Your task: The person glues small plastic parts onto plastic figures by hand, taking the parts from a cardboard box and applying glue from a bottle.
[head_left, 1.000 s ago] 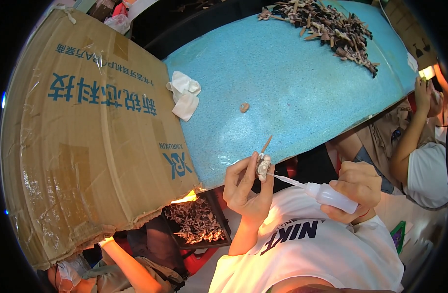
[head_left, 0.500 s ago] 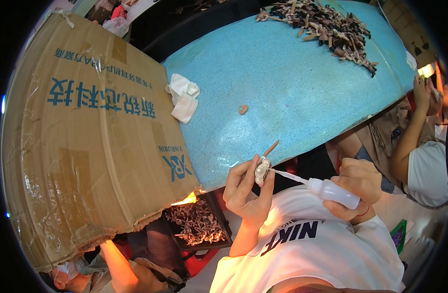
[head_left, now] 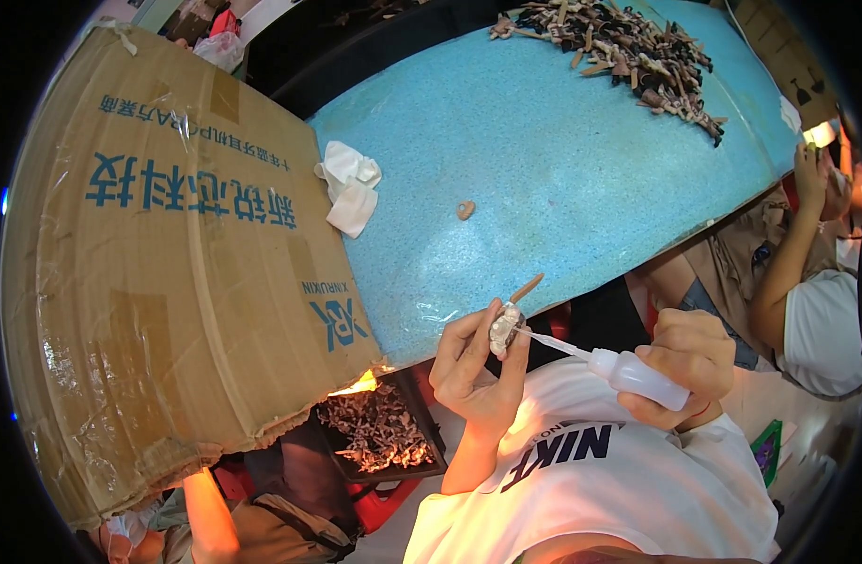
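Between the fingertips and thumb of my left hand [head_left: 475, 362] is a small pale-and-dark figurine [head_left: 504, 331], with a brown pointed piece sticking up from its top. My right hand [head_left: 691, 357] is wrapped round a translucent white squeeze bottle [head_left: 639, 378], tilted toward the left. The bottle's long thin nozzle [head_left: 562, 346] points at the figurine, its tip at or very near the right side. Whether any liquid comes out is too small to tell. Beyond my hands, a small tan ring-like piece [head_left: 465, 210] lies on the blue foam-topped table [head_left: 562, 188].
A large cardboard sheet [head_left: 186, 263] stands along the left. Crumpled white tissue [head_left: 351, 188] lies beside it. A pile of small dark and pale pieces [head_left: 628, 61] covers the far right. A black tray [head_left: 379, 428] holds more pieces. Co-workers sit at left and right.
The figurine's brown tip has tilted slightly to the right, and the bottle has shifted a little left. A co-worker's arm at lower left has moved left.
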